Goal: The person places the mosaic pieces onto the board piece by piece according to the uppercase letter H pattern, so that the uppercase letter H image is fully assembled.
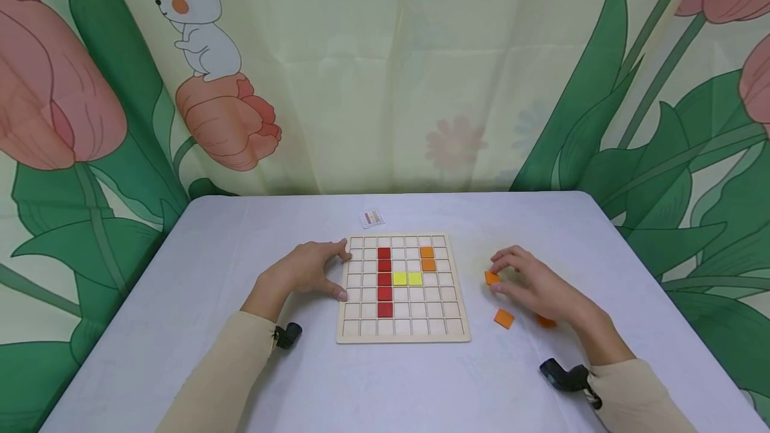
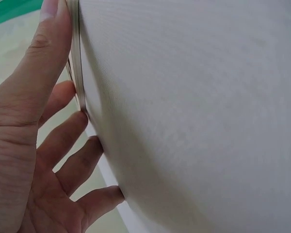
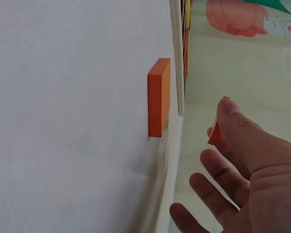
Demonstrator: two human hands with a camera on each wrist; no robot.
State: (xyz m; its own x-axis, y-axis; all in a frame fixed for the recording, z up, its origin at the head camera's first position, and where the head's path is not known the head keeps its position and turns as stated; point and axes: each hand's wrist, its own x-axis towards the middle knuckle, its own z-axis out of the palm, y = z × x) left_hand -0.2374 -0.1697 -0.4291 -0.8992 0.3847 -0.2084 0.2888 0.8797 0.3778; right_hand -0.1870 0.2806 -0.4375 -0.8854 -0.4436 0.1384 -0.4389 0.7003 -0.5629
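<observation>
A square wooden grid board (image 1: pixel 404 331) lies on the table, with a column of red tiles (image 1: pixel 385 279), two yellow tiles (image 1: pixel 408 278) and two orange tiles (image 1: pixel 427 258) in its cells. Along the board's left edge, my left hand (image 1: pixel 304 271) rests with thumb and fingers spread; the left wrist view shows the thumb (image 2: pixel 43 58) against that edge. To the right of the board, my right hand (image 1: pixel 529 284) pinches an orange tile (image 3: pixel 215 131) between thumb and finger, held above the tabletop. Another orange tile (image 1: pixel 504 318) lies just below that hand.
One more orange tile (image 1: pixel 546 321) shows partly under my right wrist. Behind the board lies a small card (image 1: pixel 371 218) with a coloured grid pattern. A white cloth covers the table (image 1: pixel 252 219), and a printed curtain (image 1: pixel 361 85) hangs behind it.
</observation>
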